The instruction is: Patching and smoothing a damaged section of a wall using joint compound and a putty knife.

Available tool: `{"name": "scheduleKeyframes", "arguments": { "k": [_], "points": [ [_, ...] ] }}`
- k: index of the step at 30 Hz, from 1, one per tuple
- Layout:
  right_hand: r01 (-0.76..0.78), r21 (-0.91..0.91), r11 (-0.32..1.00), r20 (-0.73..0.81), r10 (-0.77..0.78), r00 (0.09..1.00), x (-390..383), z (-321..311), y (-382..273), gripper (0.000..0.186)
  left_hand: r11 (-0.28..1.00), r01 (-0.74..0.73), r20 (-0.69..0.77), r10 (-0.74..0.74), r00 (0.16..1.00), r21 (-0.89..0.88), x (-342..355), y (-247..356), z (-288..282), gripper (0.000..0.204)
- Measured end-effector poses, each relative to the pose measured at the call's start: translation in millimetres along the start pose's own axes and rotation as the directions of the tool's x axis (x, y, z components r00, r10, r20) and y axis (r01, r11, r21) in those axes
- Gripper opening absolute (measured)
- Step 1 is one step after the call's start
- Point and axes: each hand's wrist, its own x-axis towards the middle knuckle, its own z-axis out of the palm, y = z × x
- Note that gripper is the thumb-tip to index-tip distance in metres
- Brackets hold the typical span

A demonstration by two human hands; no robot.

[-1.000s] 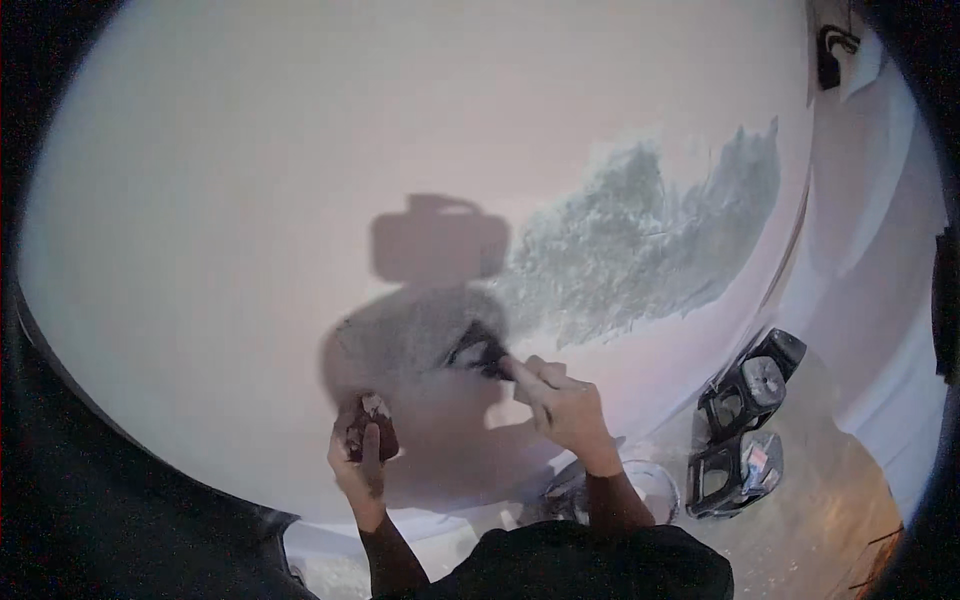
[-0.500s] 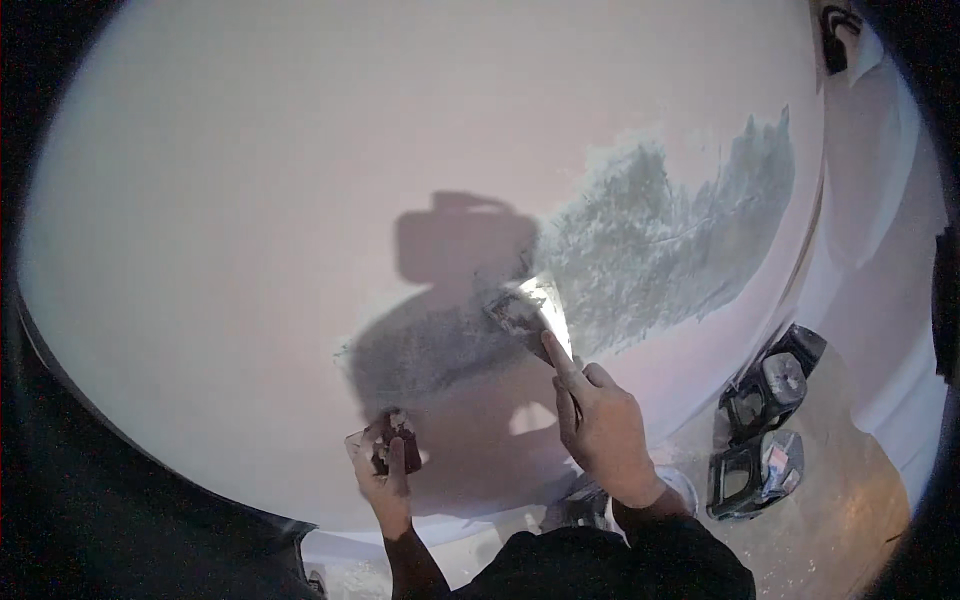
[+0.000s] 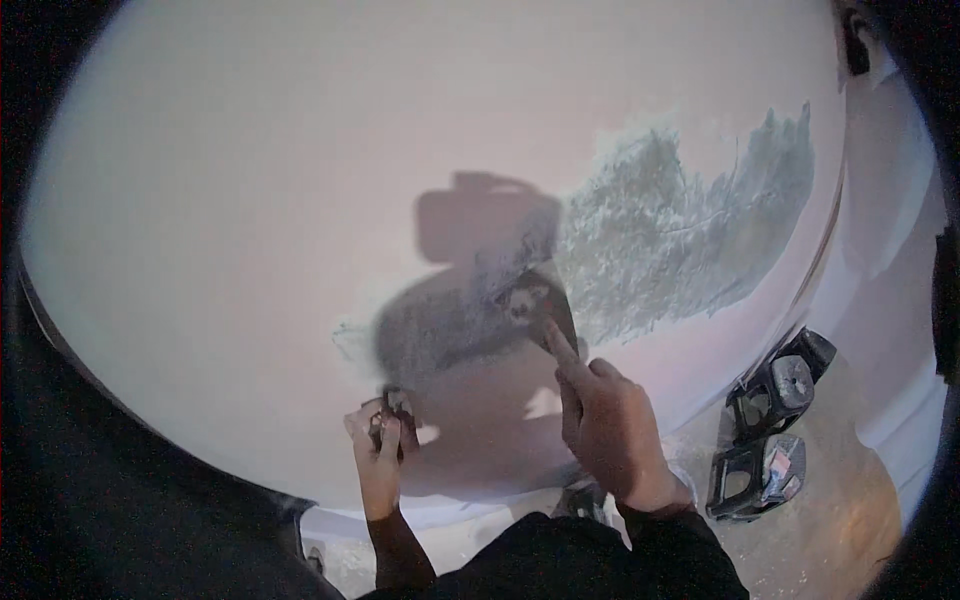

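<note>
My right hand (image 3: 615,430) grips a putty knife (image 3: 562,305), index finger laid along its blade. A pale lump of filler (image 3: 525,300) sits on the blade, which is held at the pale wall (image 3: 250,200), over the left part of a grey filler patch (image 3: 690,235). Below and to the left, my left hand (image 3: 378,455) is closed on a second small flat scraper (image 3: 400,408) with filler on it. That scraper is turned so its face shows little. My own shadow covers the wall around both tools.
At the right, two black open-framed things (image 3: 740,480) stand on the floor, one smeared grey on top. White sheeting (image 3: 900,290) hangs along the right side. A dark edge bounds the wall at the lower left. A dark object (image 3: 857,42) shows at the upper right.
The view has shifted slightly, so the patch sits farther right. The right putty knife's blade has lost its bright glint and lies in shadow. My left scraper has risen a little and turned.
</note>
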Motion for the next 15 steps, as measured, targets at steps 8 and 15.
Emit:
{"name": "scheduleKeyframes", "arguments": {
  "k": [8, 15],
  "points": [
    [0.148, 0.122, 0.981, -0.144, -0.129, 0.981, 22, 28, 15, 0.053, 0.994, -0.049, 0.033, 0.046, 0.998, 0.101, 5, 12, 10, 0.038],
    [0.109, 0.236, 0.966, -0.114, -0.084, 0.99, 13, 30, 1, 0.056, 0.999, -0.021, 0.029, 0.021, 0.999, -0.024, 3, 9, 7, 0.031]
  ]
}}
